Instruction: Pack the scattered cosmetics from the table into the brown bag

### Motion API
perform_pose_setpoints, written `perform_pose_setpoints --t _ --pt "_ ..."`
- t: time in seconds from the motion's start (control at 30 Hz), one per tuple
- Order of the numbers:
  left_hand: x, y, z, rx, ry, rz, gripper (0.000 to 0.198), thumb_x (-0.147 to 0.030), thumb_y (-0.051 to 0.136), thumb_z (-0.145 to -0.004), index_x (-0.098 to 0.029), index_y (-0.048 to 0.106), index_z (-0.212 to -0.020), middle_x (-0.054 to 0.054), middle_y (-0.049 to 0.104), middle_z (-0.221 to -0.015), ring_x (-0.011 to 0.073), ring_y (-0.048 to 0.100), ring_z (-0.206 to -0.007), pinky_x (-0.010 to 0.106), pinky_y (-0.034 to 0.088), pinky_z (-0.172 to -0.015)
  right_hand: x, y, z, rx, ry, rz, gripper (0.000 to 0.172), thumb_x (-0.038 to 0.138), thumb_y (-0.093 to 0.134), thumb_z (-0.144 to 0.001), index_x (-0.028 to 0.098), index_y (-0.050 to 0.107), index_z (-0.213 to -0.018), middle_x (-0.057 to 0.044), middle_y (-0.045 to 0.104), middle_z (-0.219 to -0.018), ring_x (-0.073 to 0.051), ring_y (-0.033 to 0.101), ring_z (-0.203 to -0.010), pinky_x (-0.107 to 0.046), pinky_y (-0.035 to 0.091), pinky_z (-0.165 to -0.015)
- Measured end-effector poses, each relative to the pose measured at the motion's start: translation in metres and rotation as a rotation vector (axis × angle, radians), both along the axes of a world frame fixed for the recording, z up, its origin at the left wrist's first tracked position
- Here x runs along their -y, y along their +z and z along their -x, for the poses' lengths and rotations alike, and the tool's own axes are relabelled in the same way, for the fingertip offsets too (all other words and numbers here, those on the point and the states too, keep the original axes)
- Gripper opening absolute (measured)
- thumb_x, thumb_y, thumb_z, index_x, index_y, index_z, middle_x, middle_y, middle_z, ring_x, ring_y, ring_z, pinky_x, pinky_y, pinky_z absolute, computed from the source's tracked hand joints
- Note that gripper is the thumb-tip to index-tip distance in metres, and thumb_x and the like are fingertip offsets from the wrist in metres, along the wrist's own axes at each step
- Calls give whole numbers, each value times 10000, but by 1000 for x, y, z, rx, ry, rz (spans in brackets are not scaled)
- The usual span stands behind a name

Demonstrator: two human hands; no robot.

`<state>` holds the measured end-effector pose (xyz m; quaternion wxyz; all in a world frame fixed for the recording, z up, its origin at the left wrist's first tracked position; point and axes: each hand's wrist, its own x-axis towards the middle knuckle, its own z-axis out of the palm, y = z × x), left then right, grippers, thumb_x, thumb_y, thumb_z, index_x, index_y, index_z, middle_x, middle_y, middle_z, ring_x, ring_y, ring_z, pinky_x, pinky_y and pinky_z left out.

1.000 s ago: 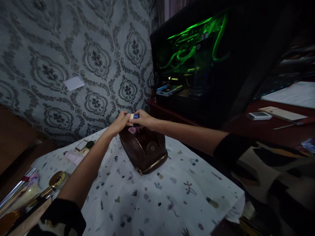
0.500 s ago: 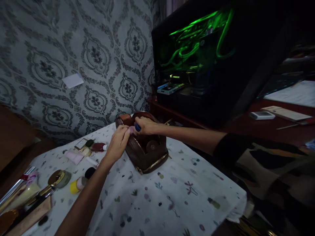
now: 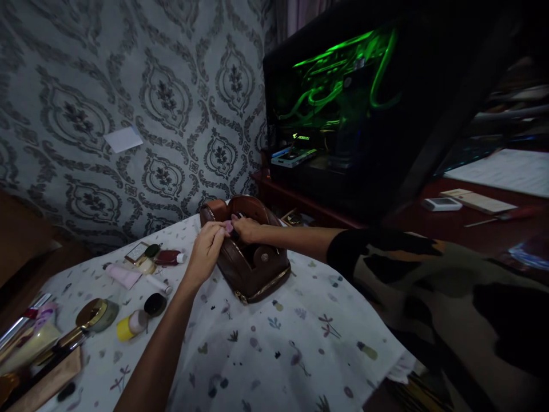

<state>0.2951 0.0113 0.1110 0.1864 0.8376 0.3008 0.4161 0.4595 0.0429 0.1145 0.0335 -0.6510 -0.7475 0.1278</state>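
Observation:
A brown leather zip bag (image 3: pixel 257 269) stands open on the white patterned tablecloth (image 3: pixel 300 343). My left hand (image 3: pixel 206 247) is curled round the near rim of its opening. My right hand (image 3: pixel 246 229) reaches over the top with its fingers bent down into the opening. A small pink thing (image 3: pixel 229 228) shows between the two hands. What the right fingers hold is hidden inside the bag.
Cosmetics lie on the left of the cloth: a pink tube (image 3: pixel 122 276), a dark red bottle (image 3: pixel 169 257), a yellow bottle (image 3: pixel 124 327), a black cap (image 3: pixel 154 303), a gold compact (image 3: pixel 92 313). A green-lit computer case (image 3: pixel 338 97) stands behind. A wooden desk (image 3: pixel 472 220) is on the right.
Both hands dropped from above the bag to its opening. The blue thing held in my right hand has gone out of sight into the bag. My left hand took the rim.

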Motion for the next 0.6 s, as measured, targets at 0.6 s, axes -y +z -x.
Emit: perform_pose_setpoints --t 0.6 --pt "1 -5 -2 34 17 22 344 -348 392 -999 -210 630 -793 88 665 -1051 223 605 -1058 387 437 -979 -4 -8 11 -8 -129 -25 384 362 634 -959 173 589 -1290 -104 608 -1288 -234 632 -1102 -439 560 -914"
